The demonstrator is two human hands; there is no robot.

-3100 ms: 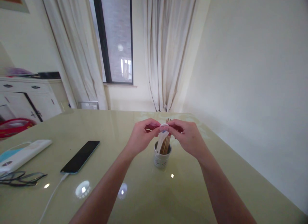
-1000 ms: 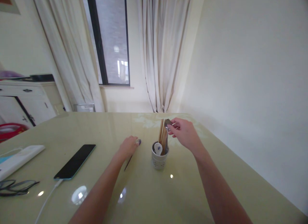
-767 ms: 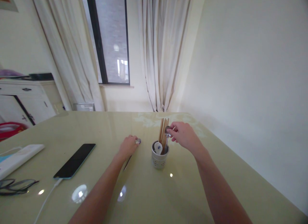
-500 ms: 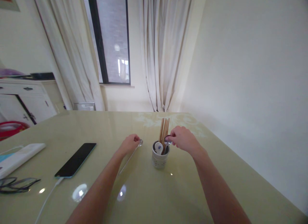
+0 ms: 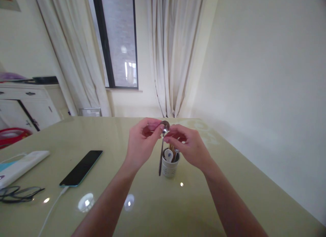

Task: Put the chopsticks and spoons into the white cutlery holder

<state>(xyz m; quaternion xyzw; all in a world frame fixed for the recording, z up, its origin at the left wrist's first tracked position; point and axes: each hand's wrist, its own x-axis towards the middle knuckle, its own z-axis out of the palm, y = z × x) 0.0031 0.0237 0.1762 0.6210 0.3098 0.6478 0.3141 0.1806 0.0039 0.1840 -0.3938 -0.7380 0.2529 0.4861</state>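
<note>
My left hand [image 5: 142, 142] pinches a metal spoon [image 5: 161, 153] by its bowl, with the long handle hanging down. At the same spoon's neck, the fingertips of my right hand [image 5: 187, 143] close in from the other side. Just behind the handle stands a white patterned utensil holder [image 5: 171, 170]. In it are a white ceramic spoon [image 5: 168, 155] with a blue mark, wooden chopsticks [image 5: 171, 147] and another metal utensil [image 5: 176, 151]. My right hand hides most of the chopsticks.
On the left of the glossy table [image 5: 142, 210] lie a phone [image 5: 81, 169] on a white cable [image 5: 52, 208], folded glasses [image 5: 20, 194] and a white power strip-like block [image 5: 24, 167]. A wall [image 5: 267, 77] runs along the right, with curtains [image 5: 173, 53] behind.
My left hand has lifted the spoon from the table, moving it right and up in front of the holder. My right hand has left the metal utensil in the holder and come to the spoon.
</note>
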